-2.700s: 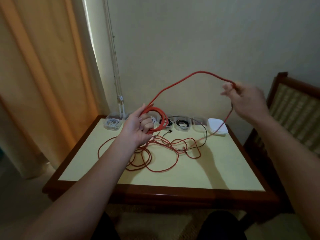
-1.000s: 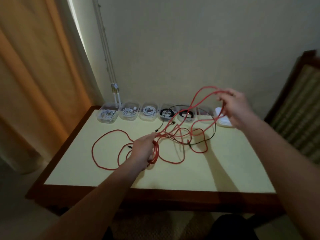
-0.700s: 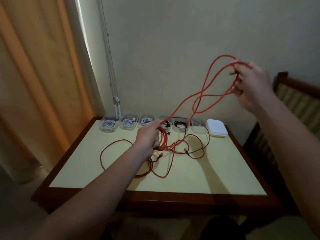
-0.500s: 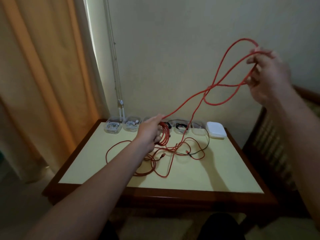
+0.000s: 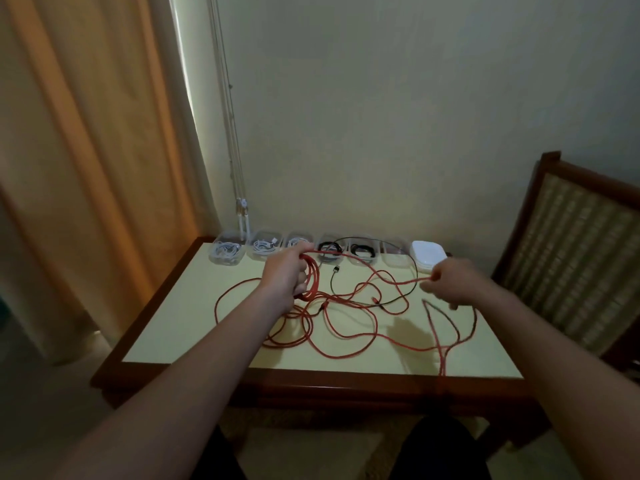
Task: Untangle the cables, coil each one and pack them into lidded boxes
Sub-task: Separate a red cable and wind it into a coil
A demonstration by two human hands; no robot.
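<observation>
Nearest the camera, loose loops of the long red cable (image 5: pixel 349 336) sprawl over the pale yellow wooden-edged table (image 5: pixel 194 306), one strand trailing toward the front edge. Above them, the left hand (image 5: pixel 285 273) is closed around a gathered coil of that cable, while the right hand (image 5: pixel 446 278) pinches a single red strand between fingertips. A thin black cable (image 5: pixel 401 299) weaves through the red loops. Pulling the strand now would likely drag the black cable along or tighten a knot. Farther back, clear plastic boxes (image 5: pixel 227 252) holding coiled cables line the wall, beside stacked white lids (image 5: pixel 427 252).
</observation>
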